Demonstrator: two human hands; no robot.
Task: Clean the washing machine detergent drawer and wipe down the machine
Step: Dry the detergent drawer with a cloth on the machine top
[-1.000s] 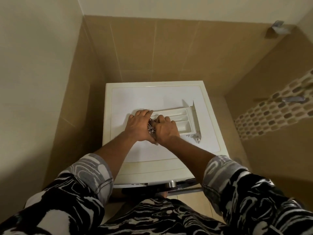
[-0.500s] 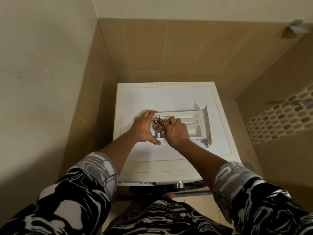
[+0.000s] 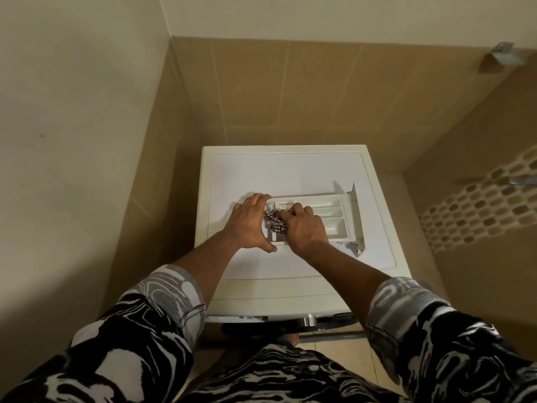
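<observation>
The detergent drawer (image 3: 316, 212) lies flat on the top panel of the washing machine (image 3: 290, 175), removed from its slot, long axis running left to right; its front fascia (image 3: 355, 219) stands upright at the right end; three long compartments are visible in the right half, open side up.

The left hand (image 3: 250, 223) wraps the left end of the drawer; fingers curl over the far edge, thumb extends along the near edge; the grip is wide and braces the drawer against the panel.

The right hand (image 3: 305, 228) is closed around a checked cloth (image 3: 274, 221); the cloth is bunched and pressed into the left-hand section of the drawer, just beside the left hand; the right hand covers the middle of the drawer, so the compartment surface beneath it cannot be seen.

Both forearms cross the near part of the machine top; patterned black-and-white sleeves (image 3: 151, 330) fill the lower corners and hide the machine's front face; only a dark strip below the near edge shows.

Surroundings: tan tiled wall (image 3: 290, 91) behind the machine; plain wall at left, close to the machine's side; mosaic tile band (image 3: 476, 205) on the right-hand wall; a metal fitting (image 3: 502, 55) at upper right.
</observation>
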